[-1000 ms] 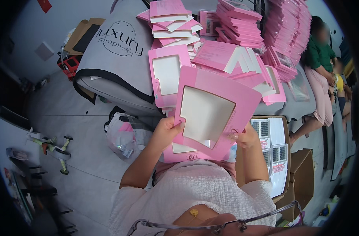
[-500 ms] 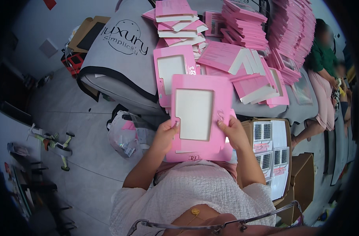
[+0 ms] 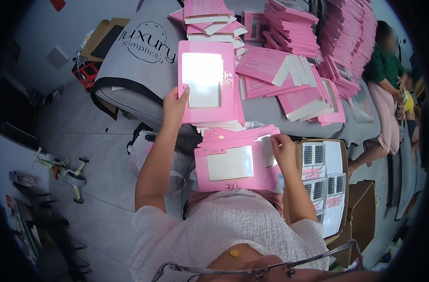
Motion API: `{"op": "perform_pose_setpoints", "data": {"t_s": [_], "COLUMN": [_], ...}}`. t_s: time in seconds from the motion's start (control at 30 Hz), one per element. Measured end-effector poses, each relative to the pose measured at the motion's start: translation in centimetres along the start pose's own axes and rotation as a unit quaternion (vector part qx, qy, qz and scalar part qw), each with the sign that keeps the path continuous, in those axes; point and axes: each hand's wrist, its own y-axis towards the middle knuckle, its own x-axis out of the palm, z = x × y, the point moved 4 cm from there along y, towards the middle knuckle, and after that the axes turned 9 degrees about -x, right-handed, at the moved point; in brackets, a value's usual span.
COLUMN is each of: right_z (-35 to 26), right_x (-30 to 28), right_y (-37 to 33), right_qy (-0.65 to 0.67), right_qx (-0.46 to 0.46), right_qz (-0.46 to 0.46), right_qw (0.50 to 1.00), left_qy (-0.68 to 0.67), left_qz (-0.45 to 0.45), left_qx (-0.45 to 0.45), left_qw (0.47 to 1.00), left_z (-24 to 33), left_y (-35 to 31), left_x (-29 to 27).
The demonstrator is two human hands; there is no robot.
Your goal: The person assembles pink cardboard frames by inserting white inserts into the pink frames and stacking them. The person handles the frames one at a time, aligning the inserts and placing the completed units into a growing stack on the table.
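Observation:
My left hand point(image 3: 176, 104) grips the left edge of a flat pink box point(image 3: 228, 101) with a clear window, thumb on its face. It is held over more pink boxes on the grey sofa, and light glares off its window. On my lap lie several flat pink boxes point(image 3: 263, 176), fanned and overlapping, the top one with a window. At their right end is my right hand point(image 3: 284, 151), its fingers curled together beside a white strip point(image 3: 267, 151). What is between those fingers, if anything, is hidden.
Stacks of pink boxes point(image 3: 296, 35) cover the grey sofa point(image 3: 148, 101). To my right stands a carton point(image 3: 344, 197) of packaged goods with dark grids, next to another brown carton point(image 3: 363, 214). A plastic bag point(image 3: 146, 152) lies on the floor at left. Another person point(image 3: 386, 89) sits far right.
My left hand has carried the windowed pink box forward and left, away from my lap. My right hand has let go of it and moved slightly right, uncovering the boxes on my lap.

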Motion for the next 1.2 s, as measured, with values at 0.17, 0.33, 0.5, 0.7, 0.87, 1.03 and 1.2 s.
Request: {"op": "perform_pose_setpoints", "data": {"t_s": [0.17,0.33,0.5,0.7,0.87,1.03,1.2], "right_z": [-2.1,-2.9,-3.5,-3.2,-1.4,-0.5,-0.8], "right_x": [3.1,5.1,5.4,4.5,4.5,5.2,4.7], "right_y": [-3.0,-3.4,-3.4,-3.5,-5.7,-6.7,-7.3], "right_qy": [-0.146,-0.127,-0.111,-0.096,0.071,0.152,0.217], "right_qx": [0.053,0.056,0.078,0.004,0.08,0.162,0.261], "right_qz": [-0.04,-0.087,-0.09,-0.064,-0.013,-0.027,-0.113], "right_qw": [0.987,0.986,0.987,0.993,0.994,0.975,0.934], "left_qy": [0.208,0.375,0.501,0.426,0.409,0.387,0.259], "left_qz": [0.063,0.053,0.181,-0.135,-0.188,-0.125,-0.06], "left_qx": [0.099,0.132,0.341,0.474,0.275,0.243,0.11], "left_qw": [0.971,0.916,0.775,0.759,0.85,0.88,0.958], "left_z": [2.1,4.0,2.7,-0.9,-6.1,-7.3,-11.9], "left_y": [2.8,5.7,7.1,-6.0,-14.0,-15.5,-14.1], "left_x": [0.9,1.5,2.3,7.7,6.7,6.4,3.7]}}
